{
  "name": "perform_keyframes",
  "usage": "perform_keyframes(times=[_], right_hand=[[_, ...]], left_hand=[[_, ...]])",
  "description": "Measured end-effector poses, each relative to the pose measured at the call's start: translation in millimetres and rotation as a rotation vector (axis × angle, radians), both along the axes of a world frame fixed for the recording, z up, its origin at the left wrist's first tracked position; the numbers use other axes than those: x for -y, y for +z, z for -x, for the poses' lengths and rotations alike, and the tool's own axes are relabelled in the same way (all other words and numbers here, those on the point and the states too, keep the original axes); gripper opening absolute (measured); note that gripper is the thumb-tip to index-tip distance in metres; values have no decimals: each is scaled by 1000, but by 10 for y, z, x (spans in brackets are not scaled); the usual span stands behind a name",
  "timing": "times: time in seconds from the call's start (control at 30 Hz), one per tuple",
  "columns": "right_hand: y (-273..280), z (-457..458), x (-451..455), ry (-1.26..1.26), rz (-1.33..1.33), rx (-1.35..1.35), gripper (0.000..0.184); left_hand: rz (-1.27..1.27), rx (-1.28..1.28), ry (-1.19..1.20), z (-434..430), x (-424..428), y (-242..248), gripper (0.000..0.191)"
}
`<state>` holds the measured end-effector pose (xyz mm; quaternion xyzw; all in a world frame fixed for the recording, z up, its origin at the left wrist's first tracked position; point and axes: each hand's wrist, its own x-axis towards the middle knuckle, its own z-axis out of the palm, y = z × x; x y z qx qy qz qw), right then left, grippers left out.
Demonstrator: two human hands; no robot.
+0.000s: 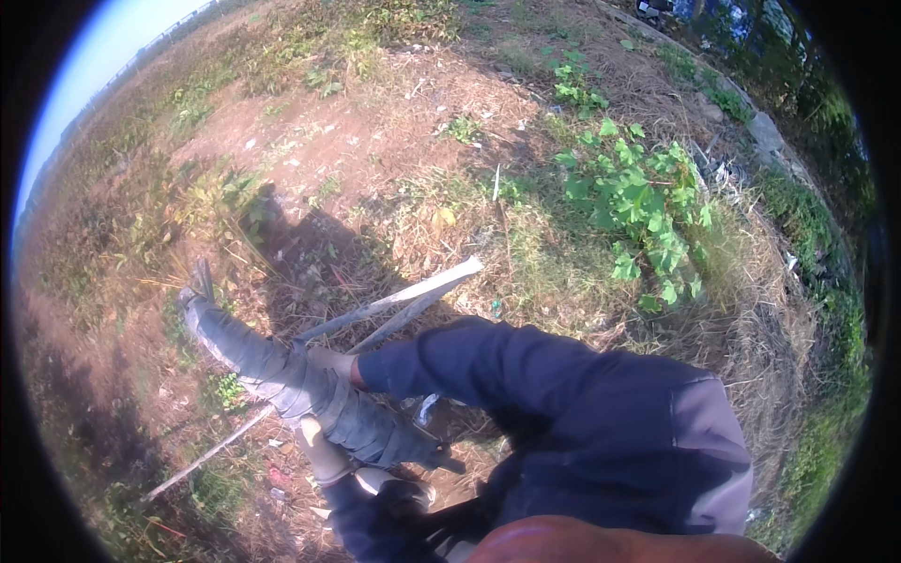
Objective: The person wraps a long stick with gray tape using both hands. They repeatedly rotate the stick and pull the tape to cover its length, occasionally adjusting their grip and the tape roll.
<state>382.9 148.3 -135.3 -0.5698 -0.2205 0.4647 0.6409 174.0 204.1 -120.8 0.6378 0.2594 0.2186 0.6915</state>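
Note:
A long bundle wrapped in grey strips (278, 376) lies slantwise before me, thick in the middle and narrower at both ends. My right hand (336, 362), in a pale glove, is on its far side, with the fingers mostly hidden. On the near side my left hand (320, 447), also gloved, grips the bundle from below with the thumb showing. A dark flat piece (450, 463) sticks out of the lower end. Another short piece (204, 278) juts from the upper end. What the wrapping encloses is hidden.
A pale pole (422, 287) extends beyond my right forearm. A thin stick (211, 452) slants out below the bundle. Dry grass and litter cover the soil. A leafy green plant (647, 200) grows to the right, near a stone edge (767, 134).

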Motion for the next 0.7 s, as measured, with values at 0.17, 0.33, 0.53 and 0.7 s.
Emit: perform_keyframes(times=[0.17,0.33,0.53,0.7], right_hand=[[44,-53,-120,-147,5,-225,44],[304,-58,7,-181,306,325,46],[737,57,179,-255,325,361,46],[795,159,242,-190,320,505,47]], left_hand=[[-378,65,400,-210,92,332,28],[85,-49,575,-269,144,609,26],[-230,-161,275,-280,405,739,62],[15,-20,332,-374,471,788,65]])
